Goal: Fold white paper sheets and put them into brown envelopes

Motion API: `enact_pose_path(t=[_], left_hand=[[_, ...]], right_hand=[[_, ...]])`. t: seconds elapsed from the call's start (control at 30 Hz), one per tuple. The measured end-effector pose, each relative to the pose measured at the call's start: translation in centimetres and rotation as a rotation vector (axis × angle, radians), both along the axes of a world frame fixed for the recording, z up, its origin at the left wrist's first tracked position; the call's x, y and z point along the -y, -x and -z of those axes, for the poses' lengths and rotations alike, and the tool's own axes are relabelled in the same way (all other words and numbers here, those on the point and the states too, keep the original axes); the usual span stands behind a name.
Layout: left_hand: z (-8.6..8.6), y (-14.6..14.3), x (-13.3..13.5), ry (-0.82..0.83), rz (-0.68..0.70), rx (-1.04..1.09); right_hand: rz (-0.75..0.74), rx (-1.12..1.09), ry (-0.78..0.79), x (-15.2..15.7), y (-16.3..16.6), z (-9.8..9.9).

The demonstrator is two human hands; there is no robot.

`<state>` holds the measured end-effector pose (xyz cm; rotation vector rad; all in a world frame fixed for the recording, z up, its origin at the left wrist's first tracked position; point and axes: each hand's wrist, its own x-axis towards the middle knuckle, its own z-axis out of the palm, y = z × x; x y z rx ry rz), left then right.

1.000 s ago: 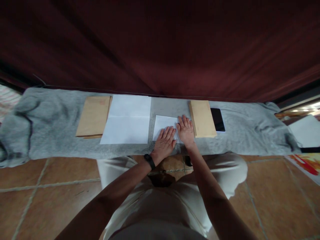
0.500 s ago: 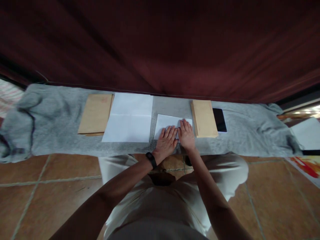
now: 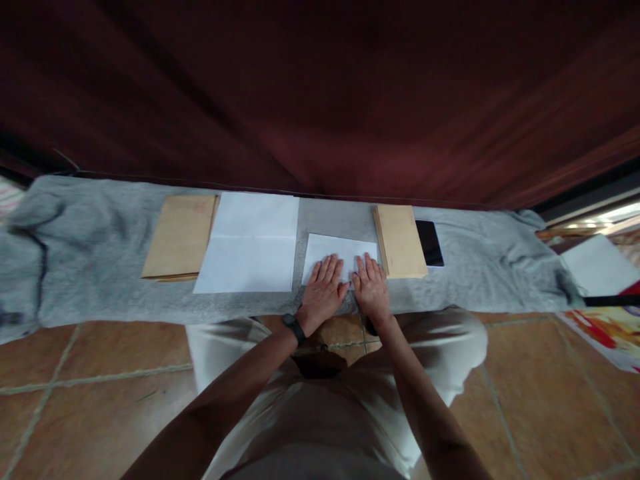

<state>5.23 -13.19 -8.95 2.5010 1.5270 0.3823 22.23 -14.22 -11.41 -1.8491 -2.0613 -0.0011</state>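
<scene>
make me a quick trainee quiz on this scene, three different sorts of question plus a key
1. Multiple choice: which side is the dark wristband worn on?
a) the person's right
b) the person's left
c) both sides

2. True or false: the left hand and the right hand both rest on the smaller white paper.

3. Fill in the blank: the dark phone-like device lies to the ____ of the brown stack nearest it, as the person sees it.

Key: 1. b; 2. true; 3. right
</scene>
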Motion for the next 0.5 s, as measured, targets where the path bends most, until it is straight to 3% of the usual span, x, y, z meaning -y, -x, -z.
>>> enact_pose_path(t=[0.5], left_hand=[[0.6,2.4,0.9,-0.008,-0.273,0.034]], right_hand=[[0.011,0.004,-0.018,0.3,0.1,0.2]])
